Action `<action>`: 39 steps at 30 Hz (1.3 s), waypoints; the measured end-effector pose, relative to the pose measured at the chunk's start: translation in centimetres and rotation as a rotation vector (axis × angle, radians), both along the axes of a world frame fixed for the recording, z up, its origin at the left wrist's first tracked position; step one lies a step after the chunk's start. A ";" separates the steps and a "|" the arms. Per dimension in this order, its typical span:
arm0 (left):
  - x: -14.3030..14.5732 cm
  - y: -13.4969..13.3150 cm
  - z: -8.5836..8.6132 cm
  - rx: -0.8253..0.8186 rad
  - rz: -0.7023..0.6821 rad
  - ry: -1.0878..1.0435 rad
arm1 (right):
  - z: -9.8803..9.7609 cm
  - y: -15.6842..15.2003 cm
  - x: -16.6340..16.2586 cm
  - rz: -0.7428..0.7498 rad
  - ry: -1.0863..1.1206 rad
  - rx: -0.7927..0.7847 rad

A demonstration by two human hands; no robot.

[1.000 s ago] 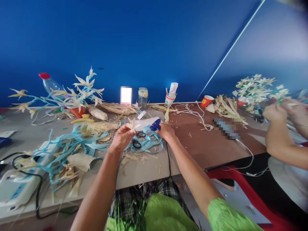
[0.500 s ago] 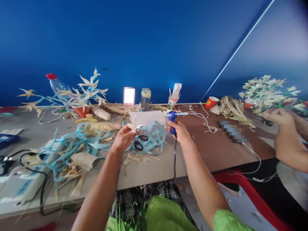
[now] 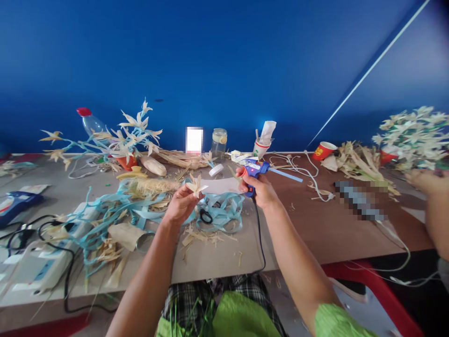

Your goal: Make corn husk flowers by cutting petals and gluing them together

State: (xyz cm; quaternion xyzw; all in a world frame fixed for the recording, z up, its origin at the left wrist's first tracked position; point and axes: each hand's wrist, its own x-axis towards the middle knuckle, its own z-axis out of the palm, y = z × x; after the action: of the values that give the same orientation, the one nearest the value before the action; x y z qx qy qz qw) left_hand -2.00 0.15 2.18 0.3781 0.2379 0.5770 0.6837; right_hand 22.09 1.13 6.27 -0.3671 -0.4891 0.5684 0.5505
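My left hand [image 3: 182, 202] pinches a small cream flower of dried husk petals [image 3: 197, 186], held above the table. In my right hand [image 3: 262, 188] is a blue glue gun [image 3: 255, 171], its cord hanging down and a pale blue glue stick [image 3: 287, 175] jutting out to the right. Between and just below the hands lies a tangle of light blue ribbon [image 3: 224, 213] with black-handled scissors [image 3: 206, 216] in it. Behind it are a white sheet [image 3: 222, 185] and a roll of white tape [image 3: 216, 170].
Branches of husk flowers stand in a red cup [image 3: 126, 162] at left. A cardboard tube [image 3: 126, 235], a power strip [image 3: 52, 262] and cords lie at front left. A glass jar [image 3: 219, 142] stands at the back. At far right, a co-worker's arm [image 3: 433, 201] reaches near more flowers [image 3: 409, 131].
The glue gun has tilted, so its glue stick now slopes down to the right. The white tape roll has come into sight behind the sheet. The view has turned slightly left.
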 end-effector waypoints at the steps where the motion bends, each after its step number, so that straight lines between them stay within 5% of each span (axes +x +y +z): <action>1: 0.0 0.1 -0.1 -0.001 0.007 0.012 | -0.1 -0.2 -0.3 0.052 -0.016 0.003; 10: -0.2 0.3 -0.7 0.031 0.002 0.111 | -0.6 -1.8 -0.2 0.376 -0.123 0.026; 39: -0.4 0.0 -0.3 0.012 0.009 0.121 | 0.3 -2.6 0.2 0.402 -0.732 0.192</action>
State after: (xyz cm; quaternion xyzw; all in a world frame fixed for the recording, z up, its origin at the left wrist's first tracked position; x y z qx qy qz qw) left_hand -2.44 0.19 1.88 0.4153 0.2772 0.5576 0.6632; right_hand 22.26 -1.44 6.56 -0.3892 -0.7647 0.4484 0.2505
